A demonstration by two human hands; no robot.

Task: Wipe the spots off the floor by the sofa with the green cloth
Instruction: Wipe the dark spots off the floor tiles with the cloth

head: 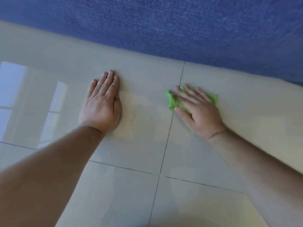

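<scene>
Both hands are down on the floor (141, 145)! Left hand (102, 104) lies flat and released at about nine o'clock from the frame's centre, fingers together and pointing toward the sofa (180, 30), palm on bare tile, holding nothing and apparently just bracing. Right hand (198, 110) sits over at three o'clock, fingers spread, pressing the green cloth (172, 102) flat against the tile rather than clenching it. Cloth is bunched beneath that palm, poking out at ten o'clock and one o'clock of the hand, right on the grout line (170, 126) and near the sofa's blue edge running across twelve o'clock. That right hand is blurred, so I'd judge a wiping stroke is under way. As for progress, no spots show on the glossy tiles in view, though glare and blur could hide faint ones. Whatever lies beneath the cloth cannot be seen, so I can't call it finished.
</scene>
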